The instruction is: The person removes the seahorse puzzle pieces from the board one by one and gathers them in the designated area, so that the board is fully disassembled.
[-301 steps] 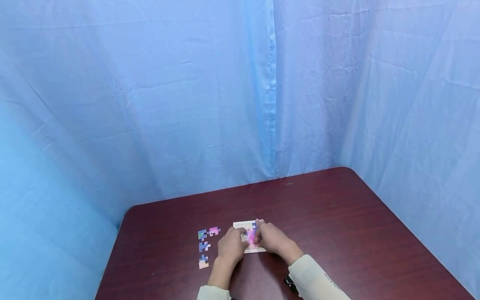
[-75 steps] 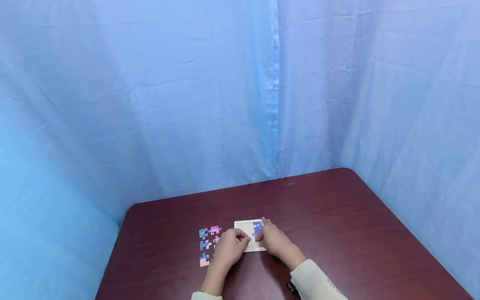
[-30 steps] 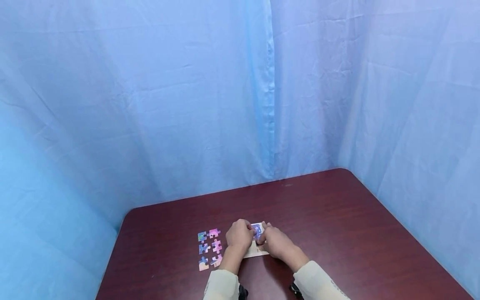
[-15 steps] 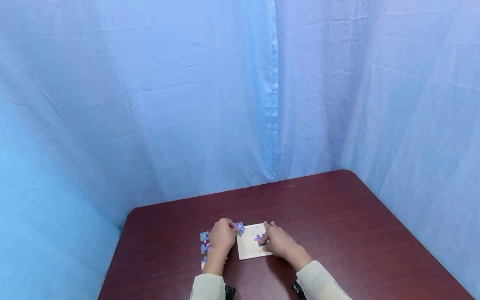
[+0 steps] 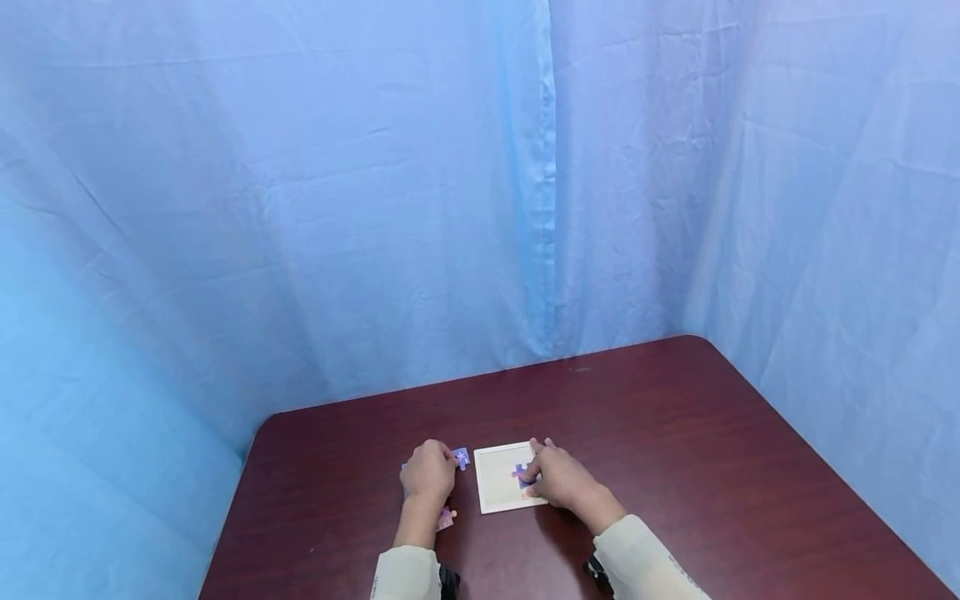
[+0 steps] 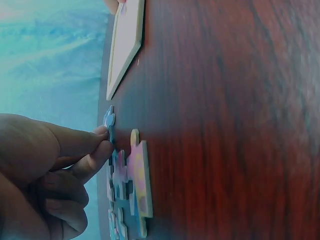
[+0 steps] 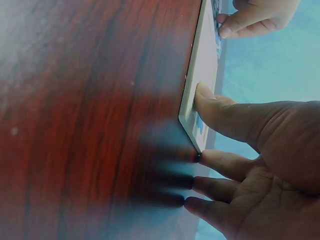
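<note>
My left hand (image 5: 430,471) pinches a blue-purple puzzle piece (image 5: 461,457) with a star on it, between thumb and index finger, left of the white puzzle tray. Its other fingers curl inward in the left wrist view. The puzzle tray (image 5: 491,506) lies flat on the table. My right hand (image 5: 564,479) holds the tray's right side, thumb on its inside and fingertips along the outer edge. Beside that thumb, blue and peach puzzle pieces (image 5: 522,479) lie in the tray, partly covered by the hand.
Several loose puzzle pieces (image 6: 139,177) lie on the table below my left hand, mostly hidden by it in the head view. The dark red table (image 5: 637,417) has rounded far corners. Blue curtains (image 5: 375,208) hang around it.
Puzzle pieces have gone from the tray to the table at left, where they form rows. Most recently, my left hand carries the star piece out leftward. My right hand stays at the tray.
</note>
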The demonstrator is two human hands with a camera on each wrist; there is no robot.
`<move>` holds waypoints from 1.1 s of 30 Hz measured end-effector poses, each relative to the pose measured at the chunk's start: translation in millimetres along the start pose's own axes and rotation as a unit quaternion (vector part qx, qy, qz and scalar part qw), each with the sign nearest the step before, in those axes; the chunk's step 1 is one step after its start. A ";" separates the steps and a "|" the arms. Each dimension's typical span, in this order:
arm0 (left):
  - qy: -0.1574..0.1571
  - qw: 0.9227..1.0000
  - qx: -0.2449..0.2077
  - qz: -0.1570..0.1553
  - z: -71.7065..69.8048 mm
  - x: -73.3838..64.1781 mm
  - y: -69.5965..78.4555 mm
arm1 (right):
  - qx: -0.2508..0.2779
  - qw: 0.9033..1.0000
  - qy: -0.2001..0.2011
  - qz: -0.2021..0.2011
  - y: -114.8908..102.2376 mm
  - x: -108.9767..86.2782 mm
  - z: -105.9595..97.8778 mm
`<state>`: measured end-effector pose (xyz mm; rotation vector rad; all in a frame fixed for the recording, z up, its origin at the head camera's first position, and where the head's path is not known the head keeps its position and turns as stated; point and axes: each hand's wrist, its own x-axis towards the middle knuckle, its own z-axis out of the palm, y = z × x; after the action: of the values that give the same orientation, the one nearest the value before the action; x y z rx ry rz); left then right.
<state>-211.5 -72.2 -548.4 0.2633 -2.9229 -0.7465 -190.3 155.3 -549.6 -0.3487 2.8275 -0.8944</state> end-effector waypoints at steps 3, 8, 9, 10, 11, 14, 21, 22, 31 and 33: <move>0.007 1.000 0.007 -0.001 -1.5 0.9 0.0 | 0.004 1.000 -0.001 0.006 -0.1 0.4 -0.1; 0.006 1.000 0.019 -0.003 -2.2 1.2 -0.8 | -0.007 1.000 0.011 0.002 1.0 1.2 -1.2; 0.004 1.000 0.020 -0.005 -2.2 1.0 -1.0 | -0.009 1.000 0.013 0.000 1.2 1.1 -1.3; 0.004 1.000 0.021 -0.007 -2.0 0.9 -1.4 | -0.012 1.000 0.016 -0.004 1.3 0.9 -1.4; 0.004 1.000 0.022 -0.008 -2.0 0.6 -1.7 | -0.014 1.000 0.019 -0.007 1.2 0.6 -1.5; 0.008 1.000 0.018 -0.006 -0.9 0.7 -3.0 | -0.013 1.000 0.024 -0.014 0.7 -1.1 -1.8; 0.020 1.000 0.007 0.009 -0.9 -1.3 -1.3 | -0.016 0.999 0.030 -0.025 -0.4 -2.7 -2.9; 0.022 1.000 0.001 0.016 -0.5 -2.4 -0.1 | -0.017 0.999 0.030 -0.026 -0.4 -2.8 -2.6; -0.015 0.993 -0.050 0.103 7.1 -18.2 20.5 | 0.011 1.000 0.011 -0.021 0.8 -4.4 -0.2; -0.023 0.991 -0.054 0.123 8.1 -21.4 25.8 | 0.015 1.000 0.007 -0.021 1.3 -5.4 -0.3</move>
<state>-195.4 -42.0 -544.5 -0.1239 -2.8713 -0.8757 -185.4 157.9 -549.7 -0.4013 2.8263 -0.9513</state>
